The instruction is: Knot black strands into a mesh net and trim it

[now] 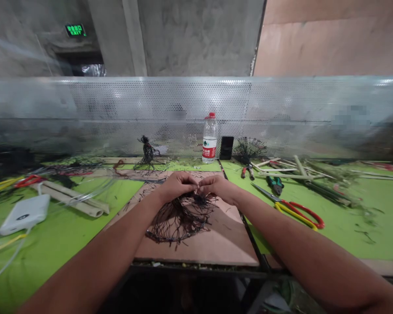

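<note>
A dark, net-like bundle of thin branching strands (180,222) lies on the brown board (222,248) in front of me. Its lower edge spreads into a curved rim, and its upper part bunches up under my fingers. My left hand (179,186) pinches at the top of this bundle, thumb and fingertips together. Facing it, my right hand (218,188) is closed in a pinch too, its fingertips almost touching the left ones. What exactly sits between the fingertips is too small to make out.
Red-and-yellow scissors (294,211), green-black pliers (275,185) and pale sticks (291,170) lie at right. A water bottle (210,141) and a dark phone (227,148) stand by the perforated metal screen (144,104). At left are a white power bank (25,213) and bamboo pieces (72,200).
</note>
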